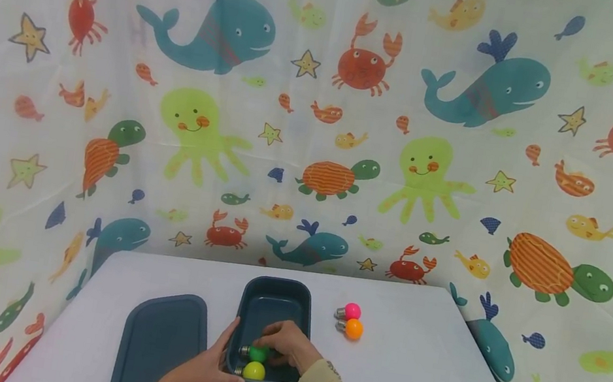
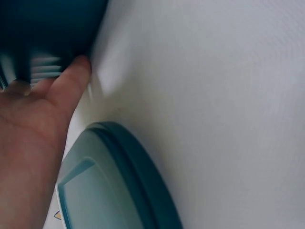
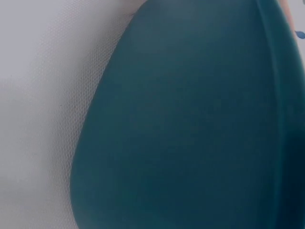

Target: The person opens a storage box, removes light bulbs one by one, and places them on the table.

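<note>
A dark teal rectangular container [image 1: 278, 286] stands on the white table. My left hand [image 1: 203, 367] rests against its near left corner, fingers fairly straight along the left wall and thumb at the front rim. In the left wrist view, a fingertip of the left hand [image 2: 71, 83] touches the container [image 2: 52, 24]. Inside the container, my right hand [image 1: 289, 344] pinches a green light bulb [image 1: 258, 355] with its metal base pointing left. Just nearer lies a yellow light bulb [image 1: 254, 371]. The container's wall [image 3: 181, 119] fills most of the right wrist view.
A dark teal lid [image 1: 163, 334] lies flat left of the container; the left wrist view shows the lid [image 2: 143, 181] below the hand. To the right, a pink light bulb [image 1: 352, 311] and an orange one [image 1: 354, 329] lie side by side. A sea-animal curtain [image 1: 319, 107] hangs behind the table.
</note>
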`<state>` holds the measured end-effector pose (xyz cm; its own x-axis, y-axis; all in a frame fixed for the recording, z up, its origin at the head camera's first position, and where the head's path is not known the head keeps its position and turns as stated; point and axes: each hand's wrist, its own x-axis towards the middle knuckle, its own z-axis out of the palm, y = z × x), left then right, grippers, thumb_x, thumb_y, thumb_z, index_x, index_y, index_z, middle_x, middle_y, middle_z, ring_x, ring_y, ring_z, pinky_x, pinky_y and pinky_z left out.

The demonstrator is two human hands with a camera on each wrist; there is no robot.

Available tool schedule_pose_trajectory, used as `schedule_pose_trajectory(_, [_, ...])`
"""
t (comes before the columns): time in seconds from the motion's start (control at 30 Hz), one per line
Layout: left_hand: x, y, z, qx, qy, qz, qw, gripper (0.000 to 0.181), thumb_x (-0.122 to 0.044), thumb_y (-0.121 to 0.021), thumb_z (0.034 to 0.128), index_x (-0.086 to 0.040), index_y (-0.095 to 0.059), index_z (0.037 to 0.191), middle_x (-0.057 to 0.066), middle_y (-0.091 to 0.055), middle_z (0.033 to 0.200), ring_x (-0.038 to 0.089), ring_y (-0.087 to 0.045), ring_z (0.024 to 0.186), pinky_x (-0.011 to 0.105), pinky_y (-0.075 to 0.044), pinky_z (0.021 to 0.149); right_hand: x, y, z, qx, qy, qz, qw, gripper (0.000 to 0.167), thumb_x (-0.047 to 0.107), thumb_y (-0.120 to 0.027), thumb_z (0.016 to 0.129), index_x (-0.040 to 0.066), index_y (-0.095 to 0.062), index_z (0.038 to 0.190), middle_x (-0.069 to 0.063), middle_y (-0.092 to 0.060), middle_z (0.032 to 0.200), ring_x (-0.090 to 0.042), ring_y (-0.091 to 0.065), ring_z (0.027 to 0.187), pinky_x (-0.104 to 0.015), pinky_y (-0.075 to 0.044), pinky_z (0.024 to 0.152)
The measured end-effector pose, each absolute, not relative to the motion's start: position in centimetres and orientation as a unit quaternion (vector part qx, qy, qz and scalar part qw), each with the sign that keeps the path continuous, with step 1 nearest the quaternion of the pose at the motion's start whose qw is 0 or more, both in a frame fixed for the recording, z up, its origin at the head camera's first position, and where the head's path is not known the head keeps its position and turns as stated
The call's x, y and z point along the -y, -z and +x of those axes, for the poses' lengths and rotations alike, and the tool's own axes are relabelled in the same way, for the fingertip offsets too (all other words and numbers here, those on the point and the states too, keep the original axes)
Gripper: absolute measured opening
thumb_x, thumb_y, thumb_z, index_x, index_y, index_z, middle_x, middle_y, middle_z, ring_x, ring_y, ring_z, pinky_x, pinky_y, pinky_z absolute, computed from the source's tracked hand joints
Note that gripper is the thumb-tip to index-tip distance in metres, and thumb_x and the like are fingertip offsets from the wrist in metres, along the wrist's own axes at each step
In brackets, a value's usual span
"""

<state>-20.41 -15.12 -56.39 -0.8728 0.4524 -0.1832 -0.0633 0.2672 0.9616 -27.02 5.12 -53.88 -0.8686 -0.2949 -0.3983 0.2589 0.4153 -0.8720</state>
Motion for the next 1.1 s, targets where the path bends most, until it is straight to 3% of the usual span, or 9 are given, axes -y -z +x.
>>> schedule_pose_trajectory(0.3, [15.2,56.3,-20.4,-0.767,-0.589,0.129,0.218,0.114,-0.026,-0.075,0.0882,-0.014,0.017,0.155,0.030,0.005,0.159,0.052,-0.017,0.141,0.067,-0.024,0.108,-5.0,54.0,-27.2,-0.795,0.541,-0.006,0.274,0.037,0.008,-0.078,0.081,-0.003,-0.066,0.114,-0.012,-0.063,0.103,-0.028,-0.065,0.092,-0.040,-0.060,0.069])
schedule_pose_trajectory(0.53, [15.2,56.3,-20.4,-0.762,-0.594,0.134,0.221,0.112,-0.024,-0.073,0.0893,-0.014,0.018,0.155,0.029,0.007,0.159,0.052,-0.015,0.142,0.065,-0.024,0.109,-5.5,53.5,-27.2,-0.787,0.560,-0.019,0.257,0.036,0.006,-0.078,0.081,-0.004,-0.066,0.114,-0.011,-0.063,0.102,-0.025,-0.064,0.090,-0.042,-0.060,0.070])
schedule_pose_trajectory(1.1, [15.2,56.3,-20.5,-0.760,-0.599,0.126,0.218,0.115,-0.022,-0.076,0.0868,-0.016,0.017,0.155,0.026,0.009,0.160,0.050,-0.012,0.143,0.065,-0.018,0.111,-9.1,50.7,-28.4,-0.774,0.595,-0.044,0.214,0.046,0.019,-0.077,0.086,-0.002,-0.063,0.124,-0.012,-0.062,0.114,-0.023,-0.063,0.093,-0.041,-0.057,0.084])
